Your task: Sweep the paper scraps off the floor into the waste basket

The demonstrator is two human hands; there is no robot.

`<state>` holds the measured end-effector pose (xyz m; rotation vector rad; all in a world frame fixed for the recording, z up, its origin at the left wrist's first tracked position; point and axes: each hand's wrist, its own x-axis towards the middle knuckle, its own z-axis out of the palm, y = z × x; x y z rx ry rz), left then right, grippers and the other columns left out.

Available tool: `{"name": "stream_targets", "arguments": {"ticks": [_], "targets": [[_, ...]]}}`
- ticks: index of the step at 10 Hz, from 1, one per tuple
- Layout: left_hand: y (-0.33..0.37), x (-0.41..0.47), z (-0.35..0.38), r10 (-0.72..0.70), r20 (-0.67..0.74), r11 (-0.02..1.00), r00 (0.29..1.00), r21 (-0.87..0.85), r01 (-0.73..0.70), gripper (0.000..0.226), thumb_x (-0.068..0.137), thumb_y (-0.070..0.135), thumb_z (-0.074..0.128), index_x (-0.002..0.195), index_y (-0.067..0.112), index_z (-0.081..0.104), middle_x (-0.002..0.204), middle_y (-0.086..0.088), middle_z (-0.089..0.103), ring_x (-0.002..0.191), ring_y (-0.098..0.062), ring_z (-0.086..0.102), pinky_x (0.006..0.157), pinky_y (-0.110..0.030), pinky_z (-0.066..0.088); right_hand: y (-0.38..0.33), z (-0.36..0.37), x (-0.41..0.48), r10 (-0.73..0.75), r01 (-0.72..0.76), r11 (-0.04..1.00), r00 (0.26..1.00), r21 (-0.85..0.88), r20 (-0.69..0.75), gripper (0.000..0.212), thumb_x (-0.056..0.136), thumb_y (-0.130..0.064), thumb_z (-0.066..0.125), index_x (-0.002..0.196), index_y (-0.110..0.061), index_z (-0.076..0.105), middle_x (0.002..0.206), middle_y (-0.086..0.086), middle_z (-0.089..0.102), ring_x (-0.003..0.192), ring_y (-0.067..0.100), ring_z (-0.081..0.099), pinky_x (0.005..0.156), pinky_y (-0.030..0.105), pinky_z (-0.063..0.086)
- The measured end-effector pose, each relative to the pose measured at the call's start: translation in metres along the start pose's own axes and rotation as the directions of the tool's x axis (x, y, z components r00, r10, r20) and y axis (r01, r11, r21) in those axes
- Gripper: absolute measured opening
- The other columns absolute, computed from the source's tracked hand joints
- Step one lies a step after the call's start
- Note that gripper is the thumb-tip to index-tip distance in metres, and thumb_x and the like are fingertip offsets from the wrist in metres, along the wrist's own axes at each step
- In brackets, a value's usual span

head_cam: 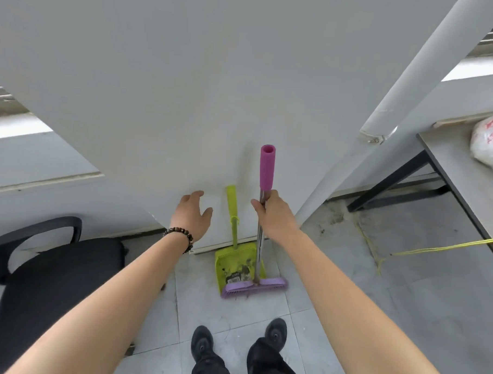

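Grey floor tiles (334, 289) meet a pale wall panel (215, 86) in the head view, with a black office chair (52, 277) at the left and a desk (449, 167) at the right. Against the panel stand a purple broom (258, 252) and a green dustpan (233, 267), the broom head lying across the pan's front lip. The right hand (275, 216) is wrapped around the broom's metal shaft just below the pink grip. The left hand (191, 217) has its fingers spread and relaxed, near the dustpan's handle but apart from it, holding nothing. No paper scraps or waste basket show here, so I judge the task barely begun: the tools are being fetched, and all the sweeping and dumping remains.
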<state>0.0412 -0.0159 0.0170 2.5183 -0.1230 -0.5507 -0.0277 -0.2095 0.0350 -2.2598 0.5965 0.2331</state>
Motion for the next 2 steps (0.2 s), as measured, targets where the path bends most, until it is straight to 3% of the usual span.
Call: {"name": "stream_targets", "arguments": {"ticks": [2], "targets": [[-0.036,-0.030,-0.016,0.127,-0.014,0.948,0.992,0.296,-0.117,0.054,0.098,0.035,0.049,0.146,0.015,0.038,0.148,-0.005,0.040,0.134,-0.026,0.040,0.104,-0.039,0.042,-0.013,-0.006,0.035,0.055,-0.061,0.995,0.995,0.076,0.081,0.039,0.100,-0.032,0.051,0.126,-0.004,0.042,0.091,0.003,0.055,0.081,0.021,0.055,0.068,0.030,0.044]]}}
